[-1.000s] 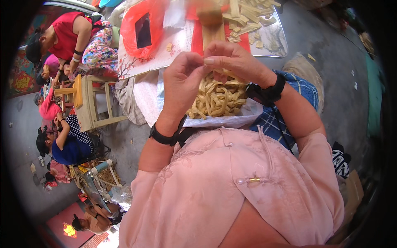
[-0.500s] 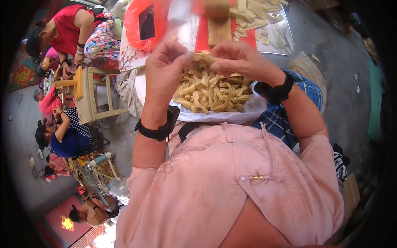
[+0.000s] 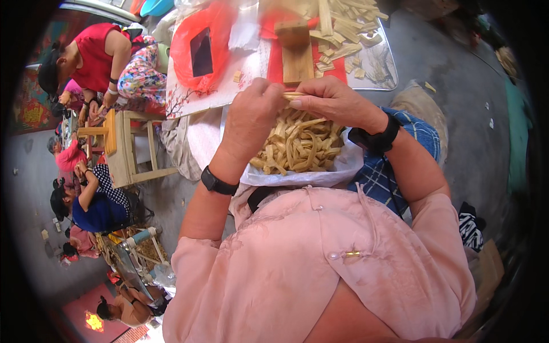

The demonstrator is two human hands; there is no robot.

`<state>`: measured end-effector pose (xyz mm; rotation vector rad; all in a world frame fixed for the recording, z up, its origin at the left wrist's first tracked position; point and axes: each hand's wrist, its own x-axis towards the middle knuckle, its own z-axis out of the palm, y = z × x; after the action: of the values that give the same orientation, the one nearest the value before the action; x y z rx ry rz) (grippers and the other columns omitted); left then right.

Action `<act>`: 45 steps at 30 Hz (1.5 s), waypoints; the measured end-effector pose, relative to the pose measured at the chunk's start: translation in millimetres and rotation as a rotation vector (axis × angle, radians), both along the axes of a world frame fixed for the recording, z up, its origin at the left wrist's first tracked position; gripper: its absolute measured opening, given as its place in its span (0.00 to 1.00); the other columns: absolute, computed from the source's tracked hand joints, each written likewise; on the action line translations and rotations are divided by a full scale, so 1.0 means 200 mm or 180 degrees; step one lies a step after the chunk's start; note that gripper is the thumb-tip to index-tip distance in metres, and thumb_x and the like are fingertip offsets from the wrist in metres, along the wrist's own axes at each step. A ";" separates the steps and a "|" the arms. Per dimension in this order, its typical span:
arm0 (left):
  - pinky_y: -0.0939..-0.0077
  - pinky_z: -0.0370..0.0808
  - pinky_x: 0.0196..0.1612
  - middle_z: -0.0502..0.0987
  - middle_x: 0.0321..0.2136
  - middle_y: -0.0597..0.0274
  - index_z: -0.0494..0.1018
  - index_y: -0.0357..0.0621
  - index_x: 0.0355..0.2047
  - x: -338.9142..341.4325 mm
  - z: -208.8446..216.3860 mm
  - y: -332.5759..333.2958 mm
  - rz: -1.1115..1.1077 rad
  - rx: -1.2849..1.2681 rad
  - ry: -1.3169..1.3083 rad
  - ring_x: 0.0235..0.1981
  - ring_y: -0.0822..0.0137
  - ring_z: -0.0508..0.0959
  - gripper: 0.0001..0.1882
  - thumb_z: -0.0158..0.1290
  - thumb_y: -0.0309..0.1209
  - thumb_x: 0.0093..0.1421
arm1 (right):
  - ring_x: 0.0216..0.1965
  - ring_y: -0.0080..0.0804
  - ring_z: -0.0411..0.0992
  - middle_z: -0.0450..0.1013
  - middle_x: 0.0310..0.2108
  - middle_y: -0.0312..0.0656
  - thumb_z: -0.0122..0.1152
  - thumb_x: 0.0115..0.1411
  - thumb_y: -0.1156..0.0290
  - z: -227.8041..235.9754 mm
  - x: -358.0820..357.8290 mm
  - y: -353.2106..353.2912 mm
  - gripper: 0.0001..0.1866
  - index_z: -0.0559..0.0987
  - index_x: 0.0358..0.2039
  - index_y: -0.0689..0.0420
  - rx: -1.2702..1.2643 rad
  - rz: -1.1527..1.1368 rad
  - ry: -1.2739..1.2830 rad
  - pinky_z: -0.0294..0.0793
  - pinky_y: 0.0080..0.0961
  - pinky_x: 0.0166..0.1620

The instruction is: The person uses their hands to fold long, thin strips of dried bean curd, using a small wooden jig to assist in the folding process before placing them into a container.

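Note:
Between my two hands is a pale yellow fibrous strip, folded or bundled, held above a heap of similar strips. My left hand is closed at the strip's left end, its back toward the view and its fingertips mostly hidden. My right hand pinches the right end between thumb and fingers. Below them lies the heap of yellow strips, short and curled, inside a container lined with white plastic close to my body. Just beyond my hands, an L-shaped wooden block stands on the table.
The patterned table carries a red plastic bag with a dark flat rectangle, and loose flat strips at far right. A wooden stool stands left. Several people work along the left, one in a red top. Blue checked cloth lies right.
My hands have come closer together, and the left has turned its back upward. The strip, spread wide between them before, is now gathered into a narrow bundle. The view has shifted slightly.

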<state>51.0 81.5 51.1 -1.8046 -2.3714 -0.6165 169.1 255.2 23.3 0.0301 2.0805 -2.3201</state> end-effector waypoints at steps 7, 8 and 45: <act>0.67 0.70 0.24 0.71 0.22 0.65 0.69 0.44 0.41 -0.14 -0.18 0.12 -0.0033 0.0385 -0.1807 0.21 0.62 0.73 0.07 0.49 0.31 0.65 | 0.21 0.17 0.61 0.66 0.16 0.33 0.62 0.61 0.60 -0.04 -0.07 0.09 0.18 0.76 0.24 0.64 0.0874 -0.0959 0.0252 0.62 0.21 0.25; 0.69 0.69 0.23 0.70 0.21 0.68 0.69 0.43 0.42 -0.15 -0.19 0.14 -0.0117 0.0483 -0.2401 0.20 0.66 0.72 0.08 0.49 0.32 0.66 | 0.21 0.17 0.61 0.66 0.16 0.34 0.62 0.60 0.60 -0.07 -0.08 0.11 0.19 0.77 0.23 0.64 0.0934 -0.1117 0.0246 0.62 0.22 0.24; 0.80 0.78 0.41 0.78 0.38 0.62 0.72 0.36 0.46 -0.01 -0.16 0.10 0.0793 0.1572 -0.5299 0.35 0.72 0.79 0.12 0.53 0.26 0.63 | 0.27 0.30 0.72 0.72 0.25 0.45 0.63 0.56 0.71 -0.10 -0.08 -0.05 0.10 0.74 0.35 0.62 0.0942 -0.1497 0.1172 0.70 0.25 0.31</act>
<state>48.4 101.0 19.6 -0.5774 -2.3649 -3.0908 154.1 245.5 2.6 0.1183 2.8600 -2.3654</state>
